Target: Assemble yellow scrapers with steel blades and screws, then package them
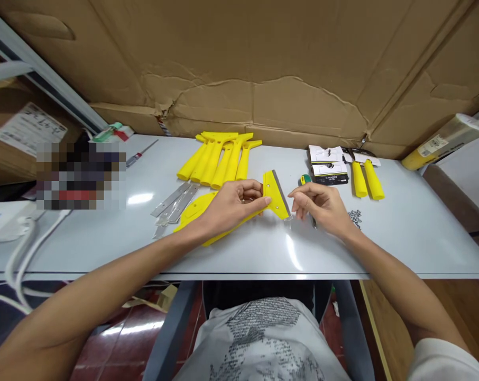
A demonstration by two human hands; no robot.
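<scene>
My left hand is closed around a yellow scraper with a metal blade along its right edge and a clear strip at the lower tip. Just right of the blade, my right hand has its fingers curled and pressed together; anything in them is too small to make out. Beneath that hand, a green and yellow screwdriver is partly hidden. Small screws lie beside the right wrist. Under the left forearm are yellow pieces, and metal blades lie to their left.
Several yellow handles lie at the back of the white table. Black and white boxes and two yellow-handled tools are at back right. Cardboard stands behind; white cables hang at left.
</scene>
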